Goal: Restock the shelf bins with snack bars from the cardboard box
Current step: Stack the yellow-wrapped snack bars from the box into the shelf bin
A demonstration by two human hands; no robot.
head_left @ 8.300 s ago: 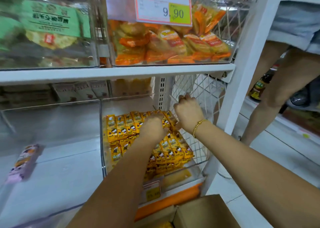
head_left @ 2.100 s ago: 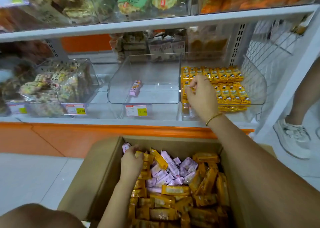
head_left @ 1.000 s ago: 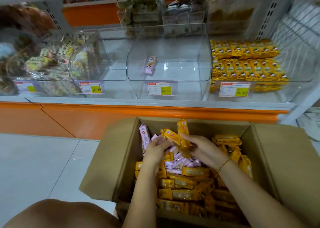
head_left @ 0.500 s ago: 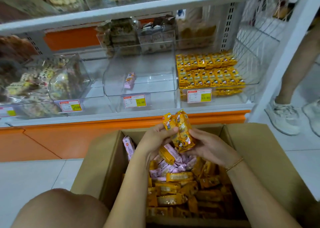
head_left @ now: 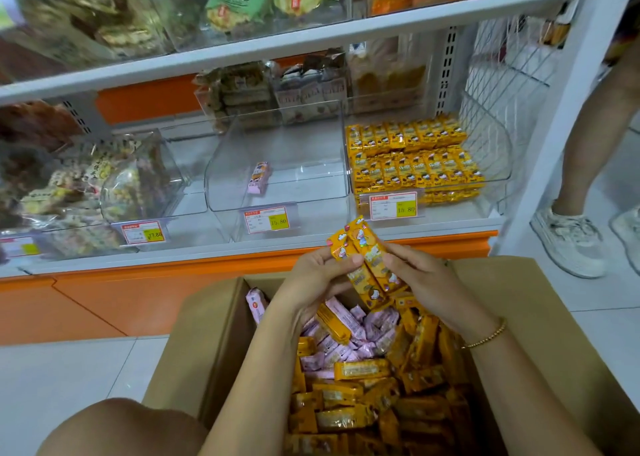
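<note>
Your left grip (head_left: 311,279) and right grip (head_left: 424,282), both bare hands, are curled from either side around a small bundle of yellow-wrapped snack bars (head_left: 367,265). You hold the bundle upright, just above the far edge of the open brown cardboard box (head_left: 197,334), with the thumbs pressed on the front wrappers. A thin gold bead bracelet (head_left: 485,338) sits on your right wrist. Below the hands the box holds a loose heap of bars: pale pink-wrapped bars (head_left: 346,351) toward the far side and more yellow ones (head_left: 356,369) toward the near side. One long yellow bar (head_left: 334,322) pokes out under your left wrist, and I cannot tell whether you hold it or it lies on the heap. The box stands on the pale tiled floor (head_left: 69,369) against the orange base of the white shelf unit (head_left: 242,248). At the right end of the lowest shelf, a clear plastic bin (head_left: 498,151) is packed with neat rows of small yellow packets (head_left: 415,158). A white and yellow price tag (head_left: 393,205) hangs on its front. The clear bin in the middle of that shelf (head_left: 294,185) holds a single pink bar (head_left: 259,178) lying near its centre. Toward the left end, a third clear bin (head_left: 173,178) holds mixed bagged snacks (head_left: 86,185). Another person's leg and white sneaker (head_left: 568,241) stand on the floor past the shelf's right end.
</note>
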